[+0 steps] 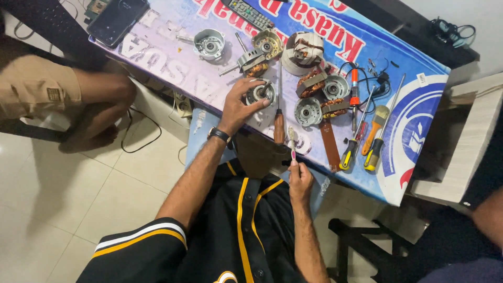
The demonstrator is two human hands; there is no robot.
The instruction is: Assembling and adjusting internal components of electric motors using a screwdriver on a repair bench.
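Left hand (238, 107) clamps the motor (260, 93) steady near the table's (414, 131) front edge, right hand (299, 181) pinching a small tool (292, 153) ready.

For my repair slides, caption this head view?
Left hand grips a motor housing; right hand pinches a small tool.

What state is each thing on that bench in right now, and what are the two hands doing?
Left hand: gripping the round motor housing on the table.
Right hand: pinching a small pink-tipped tool, raised.
Wooden-handled screwdriver: lying flat, unheld.
Phone: screen dark.
Copper-wound stators: removed, lying loose.
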